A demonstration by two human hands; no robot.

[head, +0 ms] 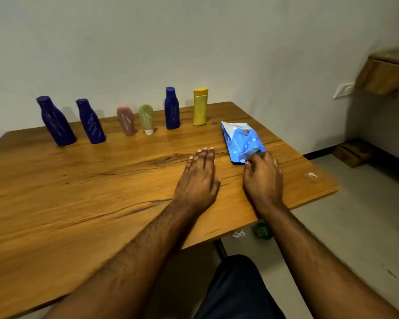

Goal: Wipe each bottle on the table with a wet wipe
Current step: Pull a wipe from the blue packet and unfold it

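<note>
Several bottles stand in a row along the far side of the wooden table (78,192): three dark blue bottles (55,122) (91,122) (172,109), a pink tube (126,120), a green tube (146,118) and a yellow bottle (200,107). Scribble marks show on most of them. A blue wet wipe pack (240,140) lies on the table to the right of the row. My right hand (263,178) has curled fingers at the pack's near end and pinches it. My left hand (199,178) lies flat on the table beside the pack, fingers straight.
The table's right edge is close to my right hand. On the floor below lie a green object (262,230) and a white scrap (238,233). A wooden block (352,151) sits by the right wall, and a wooden shelf (387,74) juts out above it.
</note>
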